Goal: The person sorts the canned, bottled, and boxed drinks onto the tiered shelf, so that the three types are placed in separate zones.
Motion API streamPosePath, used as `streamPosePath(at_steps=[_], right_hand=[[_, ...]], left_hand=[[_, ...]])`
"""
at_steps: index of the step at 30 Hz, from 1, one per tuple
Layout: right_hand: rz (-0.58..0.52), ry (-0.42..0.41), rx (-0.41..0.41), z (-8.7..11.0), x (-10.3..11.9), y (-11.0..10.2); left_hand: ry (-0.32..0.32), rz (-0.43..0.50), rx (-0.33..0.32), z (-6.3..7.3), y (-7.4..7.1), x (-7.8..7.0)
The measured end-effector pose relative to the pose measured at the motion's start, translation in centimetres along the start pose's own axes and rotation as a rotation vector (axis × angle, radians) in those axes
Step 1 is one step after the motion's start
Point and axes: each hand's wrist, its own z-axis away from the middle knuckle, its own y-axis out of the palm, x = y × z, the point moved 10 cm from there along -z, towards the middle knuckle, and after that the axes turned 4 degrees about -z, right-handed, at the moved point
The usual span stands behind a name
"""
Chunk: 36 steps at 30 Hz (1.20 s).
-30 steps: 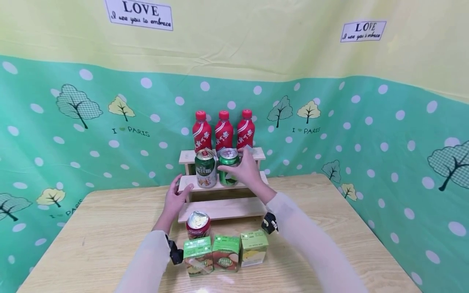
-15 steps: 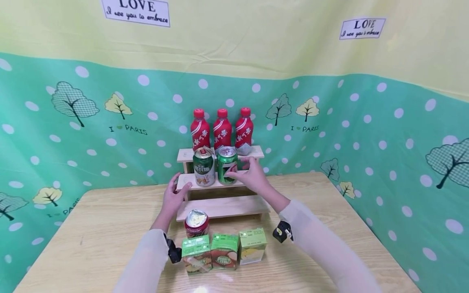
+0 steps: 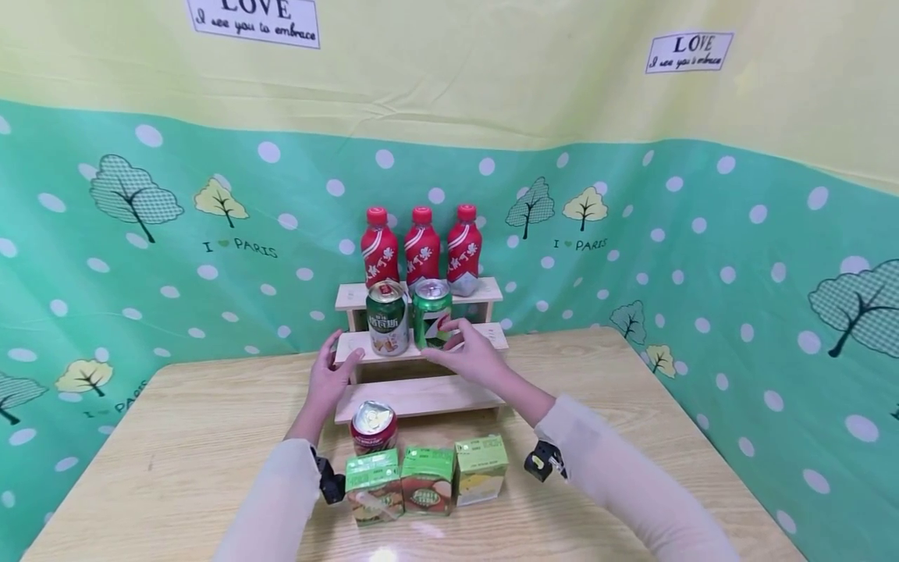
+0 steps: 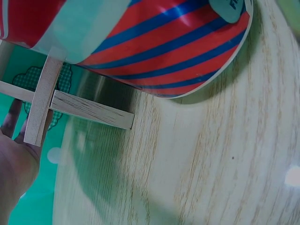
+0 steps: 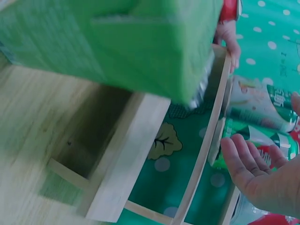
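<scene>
A three-tier wooden rack (image 3: pixel 421 396) stands on the table. My left hand (image 3: pixel 328 384) grips the left end of its middle shelf, and in the left wrist view fingers (image 4: pixel 11 119) show behind the wood. On that shelf a dark green and silver can (image 3: pixel 388 318) stands upright beside a bright green can (image 3: pixel 431 300). Fingers relaxed, my right hand (image 3: pixel 469 355) is at the lower right front of the bright green can. In the right wrist view its fingers (image 5: pixel 241 157) extend over that can's side without curling round it.
Three red bottles (image 3: pixel 423 246) line the top shelf. Before the rack stand a dark red can (image 3: pixel 374 428) and three juice cartons: two green-topped ones (image 3: pixel 427 480) and a yellow-green one (image 3: pixel 481 468). A polka-dot cloth (image 3: pixel 246 203) hangs behind the table (image 3: pixel 211 437).
My right hand has loosened from the top of the bright green can and slid down to its lower right front. My left hand has stayed at the rack's left end.
</scene>
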Motion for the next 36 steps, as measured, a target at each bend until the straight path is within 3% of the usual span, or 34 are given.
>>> streamPosePath(at_steps=[26, 36], right_hand=[[0.097, -0.124, 0.388, 4.4, 2.2, 9.4], [0.176, -0.176, 0.434, 4.8, 2.1, 11.7]], left_hand=[[0.015, -0.004, 0.005, -0.3, 0.0, 0.3], [0.003, -0.016, 0.000, 0.0, -0.1, 0.0]])
